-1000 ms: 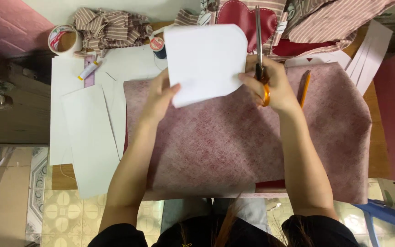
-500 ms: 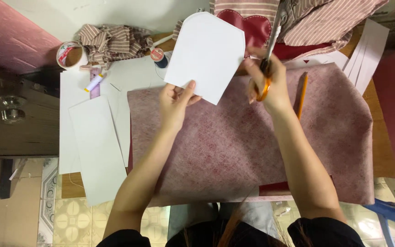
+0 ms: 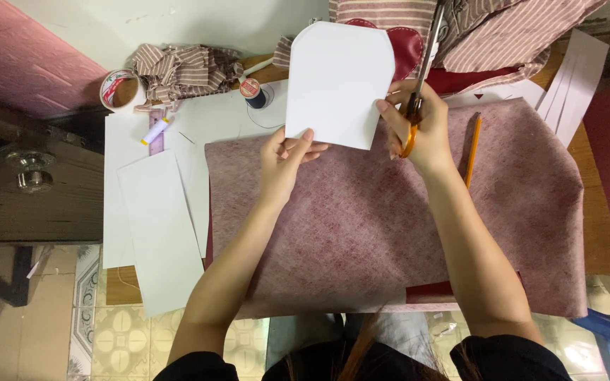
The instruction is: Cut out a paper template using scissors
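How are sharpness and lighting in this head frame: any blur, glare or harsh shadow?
Head view: evenly lit, shadows soft; white paper bright but its edges stay clear; left hand, right hand and scissors fairly sharp; metal knob shows slight glare.

1. The pink fabric sheet (image 3: 390, 233) lies flat across the centre and lower right of the frame, open room on both sides of the arms.
2. Along the top, a tape roll (image 3: 118, 88), thread spool (image 3: 252, 92) and striped cloth (image 3: 185, 67) crowd the table (image 3: 118, 286).
3. An orange pencil (image 3: 472, 149) lies right of centre.
4. White paper sheets (image 3: 160, 233) cover the left.
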